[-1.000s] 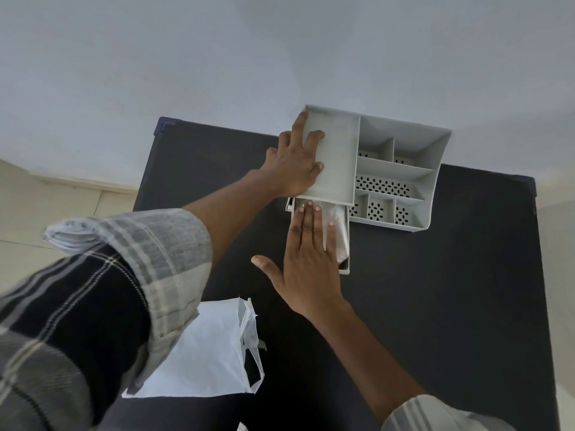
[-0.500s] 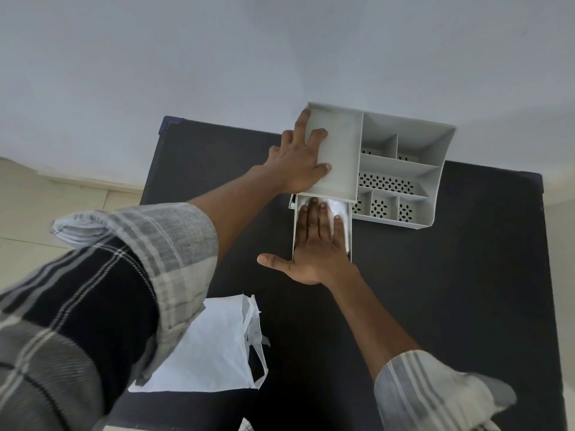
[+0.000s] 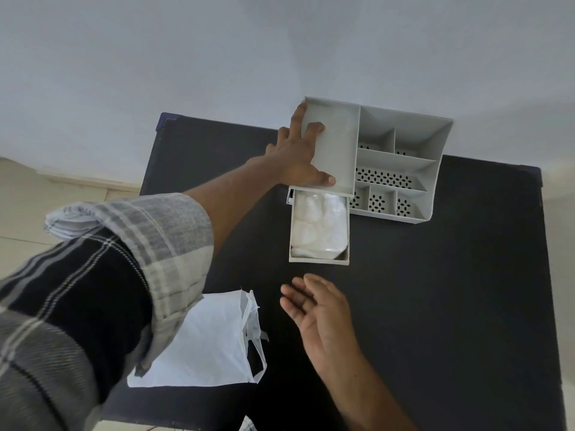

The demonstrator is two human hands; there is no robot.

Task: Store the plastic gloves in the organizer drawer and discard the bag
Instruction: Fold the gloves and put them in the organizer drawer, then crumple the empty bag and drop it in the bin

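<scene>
A grey plastic organizer (image 3: pixel 401 163) stands at the far side of the black table (image 3: pixel 451 290). Its drawer (image 3: pixel 319 260) is pulled out toward me and holds the crumpled clear plastic gloves (image 3: pixel 319 225). My left hand (image 3: pixel 298 154) grips the organizer's left top corner, fingers over the edge and thumb on the front rim. Palm up with fingers apart, my right hand (image 3: pixel 320 312) hovers empty just in front of the drawer. The white bag (image 3: pixel 205 343) lies flat on the table near me, partly under my left sleeve.
The organizer has several open compartments with perforated floors (image 3: pixel 384 179) to the right of the drawer. A pale wall (image 3: pixel 280 51) rises behind the table. Light floor (image 3: pixel 46 188) shows to the left of the table edge.
My right hand has lifted off the gloves in the drawer and pulled back toward me, turning palm up. The drawer stands further out. My left hand stays on the organizer.
</scene>
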